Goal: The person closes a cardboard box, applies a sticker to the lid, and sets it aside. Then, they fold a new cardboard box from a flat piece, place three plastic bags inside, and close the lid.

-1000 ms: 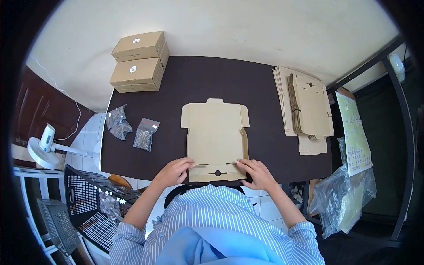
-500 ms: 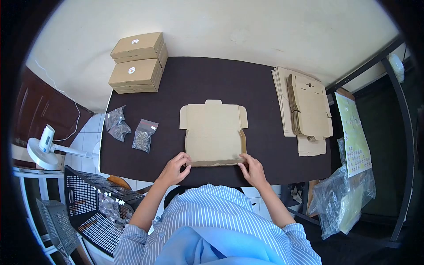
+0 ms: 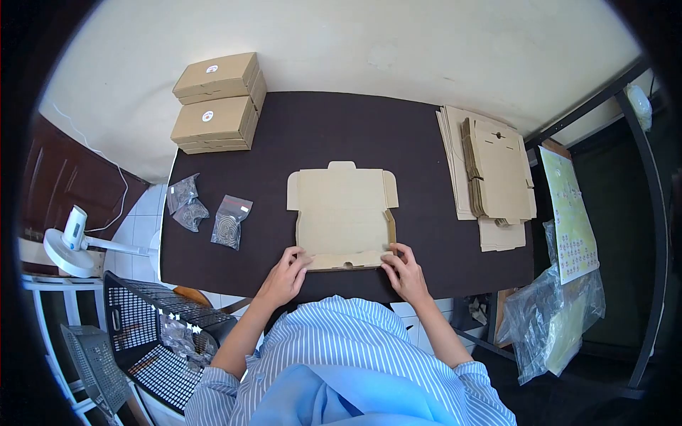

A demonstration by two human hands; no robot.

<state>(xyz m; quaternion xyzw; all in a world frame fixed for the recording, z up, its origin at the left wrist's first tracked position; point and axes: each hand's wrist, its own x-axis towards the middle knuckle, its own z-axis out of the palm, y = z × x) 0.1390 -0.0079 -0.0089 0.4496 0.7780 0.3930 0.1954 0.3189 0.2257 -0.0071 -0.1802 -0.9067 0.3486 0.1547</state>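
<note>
A: What carries it all?
B: A wide, dark brown surface [image 3: 355, 124], with its middle given to the work, probably so both arms reach it evenly.

A: And at the sides?
B: On the right, a pile of flat, tan cardboard sheets [image 3: 504, 170] with die-cut slots; lying flat, they take little height. At the far left, closed, brown cardboard boxes [image 3: 212, 122] with round white stickers are stacked against the wall, likely to save room.

A: The piece in the middle?
B: A partly folded, tan cardboard box [image 3: 343, 213], close to the person's body. Its lid panel lies open, tab pointing away, which leaves the near edge free to handle. The right side wall stands up; the near panel is folded inward.

A: How is it held?
B: The left hand [image 3: 285, 275] is curled, gripping the near left corner between thumb and fingers. The right hand [image 3: 406, 274] grips the near right corner likewise. Holding both ends probably keeps the fold even.

A: Smallest things?
B: Clear plastic bags of dark, coiled material [image 3: 230, 223], left of the box, apart from it, perhaps to stay clear of the folding.
</note>
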